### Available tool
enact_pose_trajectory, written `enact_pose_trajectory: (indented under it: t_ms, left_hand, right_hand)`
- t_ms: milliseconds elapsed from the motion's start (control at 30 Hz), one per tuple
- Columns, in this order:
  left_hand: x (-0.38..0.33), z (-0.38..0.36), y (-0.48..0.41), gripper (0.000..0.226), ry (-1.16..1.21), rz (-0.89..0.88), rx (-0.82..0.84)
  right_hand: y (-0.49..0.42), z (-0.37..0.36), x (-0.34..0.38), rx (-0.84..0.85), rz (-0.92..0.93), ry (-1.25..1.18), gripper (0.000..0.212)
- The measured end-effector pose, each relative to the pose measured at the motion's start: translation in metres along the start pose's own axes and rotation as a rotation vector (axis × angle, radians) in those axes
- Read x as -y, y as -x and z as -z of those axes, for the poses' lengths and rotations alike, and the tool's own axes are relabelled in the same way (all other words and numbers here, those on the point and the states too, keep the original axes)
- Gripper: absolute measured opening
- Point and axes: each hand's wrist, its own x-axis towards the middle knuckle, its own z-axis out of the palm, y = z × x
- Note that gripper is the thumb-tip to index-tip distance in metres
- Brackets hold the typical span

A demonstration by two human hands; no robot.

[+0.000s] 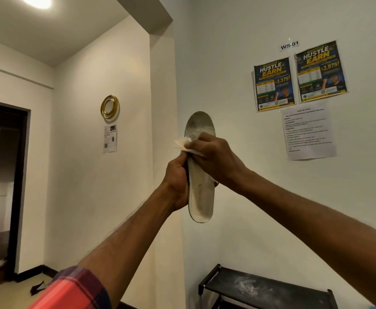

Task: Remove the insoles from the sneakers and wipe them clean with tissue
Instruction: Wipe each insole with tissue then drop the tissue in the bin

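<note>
A: At the centre of the view, what is held up before the white wall (227,63)?

B: A worn off-white foam insole (201,192), upright, toe end toward 12 o'clock, heel toward 6 o'clock; grey grime shows on the toe end.

A: And the hands?

B: The left hand (178,184) grips the insole's edge from the 9 o'clock side, fingers curled round it; the right hand (216,159), reaching in from 4 o'clock, pinches a crumpled white paper tissue (182,144) and presses it to the insole just above the left hand.

A: Around them?

B: At 2 o'clock two dark blue-and-yellow paper posters (274,84) hang side by side, a white printed sheet (308,132) just beneath; at 10 o'clock, a round gold-rimmed wall ornament (109,107); at 5 o'clock, a black metal shoe rack (260,286), its top shelf smeared with white dust; at 7 o'clock, a red-and-navy plaid sleeve (71,288) on the left arm.
</note>
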Motion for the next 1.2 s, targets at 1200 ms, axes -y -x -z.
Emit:
enact_pose_trajectory:
  t_ms: [1200]
  left_hand:
    - [-0.019,0.02,-0.011,0.075,0.07,-0.055,-0.131]
  right_hand:
    - [0.082,-0.026,0.031,0.222,0.146,-0.165,0.022]
